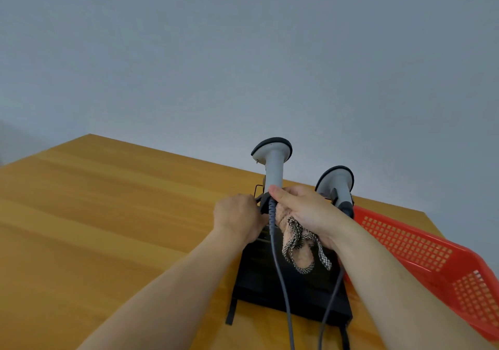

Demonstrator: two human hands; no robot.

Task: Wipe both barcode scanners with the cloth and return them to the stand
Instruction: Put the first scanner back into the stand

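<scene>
The left scanner (272,166) stands upright with its black head at the top, and its dark lower end is between the two hands, just over the stand (305,290). I cannot tell if it already sits in its holder or is a little above it. The left hand (237,214) has curled fingers around this lower end, probably to guide it and keep it straight. The right hand (305,212) clenches the cloth (297,244) in its palm, while its fingertip touches the grey handle. I think the cloth is kept in the hand so that it is ready for wiping.

The right scanner (336,185) leans in the stand just beside, partly hidden behind the right hand, and nobody touches it.

By count there are two scanners, one cloth and one stand. There are also two grey cables (280,282), which hang down over the black base toward the person. The stand is on a wooden table (108,214), and one red basket (421,250) lies at its right side, touching or almost touching it.
</scene>
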